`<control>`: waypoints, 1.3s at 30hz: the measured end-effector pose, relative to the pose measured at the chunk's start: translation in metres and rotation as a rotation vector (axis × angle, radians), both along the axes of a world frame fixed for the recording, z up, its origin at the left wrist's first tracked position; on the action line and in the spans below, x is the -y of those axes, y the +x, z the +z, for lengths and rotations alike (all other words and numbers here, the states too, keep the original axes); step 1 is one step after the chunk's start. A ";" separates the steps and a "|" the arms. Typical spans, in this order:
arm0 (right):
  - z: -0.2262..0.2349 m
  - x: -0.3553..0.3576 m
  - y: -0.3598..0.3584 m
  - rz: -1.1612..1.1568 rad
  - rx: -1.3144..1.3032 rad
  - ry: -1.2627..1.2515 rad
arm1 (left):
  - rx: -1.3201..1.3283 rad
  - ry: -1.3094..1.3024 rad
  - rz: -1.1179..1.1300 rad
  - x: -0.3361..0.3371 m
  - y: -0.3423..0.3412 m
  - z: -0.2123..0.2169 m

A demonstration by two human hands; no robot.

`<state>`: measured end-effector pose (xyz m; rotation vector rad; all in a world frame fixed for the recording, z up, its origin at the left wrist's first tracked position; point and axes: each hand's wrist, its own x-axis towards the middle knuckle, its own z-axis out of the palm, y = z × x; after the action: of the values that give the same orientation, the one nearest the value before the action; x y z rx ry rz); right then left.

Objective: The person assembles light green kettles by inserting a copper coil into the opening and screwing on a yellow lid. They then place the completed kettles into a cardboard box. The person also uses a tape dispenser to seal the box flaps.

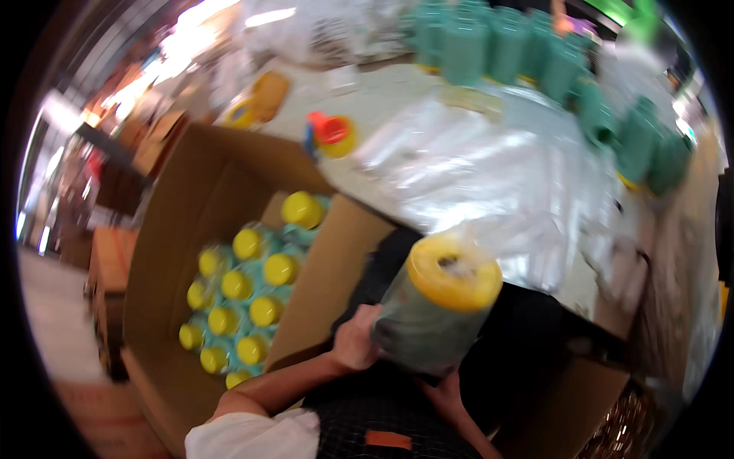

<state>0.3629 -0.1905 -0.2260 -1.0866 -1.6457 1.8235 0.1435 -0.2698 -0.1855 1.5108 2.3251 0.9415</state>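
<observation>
Left grip (pixel 358 338) curled against green container (pixel 428 327)

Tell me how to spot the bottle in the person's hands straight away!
Find the big open cardboard box on the left. Just right of it, the left hand grips a green bottle, the right hand at its lower end. Unlike the box's yellow-capped bottles, its wide yellow end has a dark spot in the middle.
</observation>
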 end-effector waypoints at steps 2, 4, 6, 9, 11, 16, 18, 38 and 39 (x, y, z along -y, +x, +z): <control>-0.004 -0.015 -0.015 0.365 0.144 -0.056 | -0.049 0.099 0.115 0.030 0.007 -0.034; 0.001 -0.034 -0.039 0.442 0.036 0.132 | -0.128 0.145 0.286 0.043 -0.007 -0.034; 0.055 -0.049 -0.085 0.483 -0.082 0.341 | -0.214 0.070 0.440 0.061 -0.032 -0.009; 0.129 -0.042 -0.180 0.590 -0.212 0.649 | -0.268 0.192 0.658 0.088 -0.093 0.007; 0.153 -0.031 -0.228 0.627 -0.388 0.648 | -0.169 0.327 0.731 0.093 -0.146 0.009; 0.151 -0.023 -0.247 0.651 -0.554 0.481 | 0.924 0.420 1.127 0.074 -0.301 -0.009; 0.111 -0.033 -0.215 0.584 -0.354 0.400 | 1.228 0.169 1.127 0.076 -0.339 -0.049; 0.043 -0.258 -0.083 -0.075 -0.170 0.444 | -0.130 0.282 -0.467 -0.321 -0.114 0.081; 0.043 -0.256 -0.079 -0.108 -0.207 0.451 | -0.088 0.261 -0.542 -0.373 -0.094 0.068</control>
<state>0.2839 0.0657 -0.1827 -0.7460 -1.7204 1.3528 0.0498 0.1030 -0.1173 2.1681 1.7281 1.0595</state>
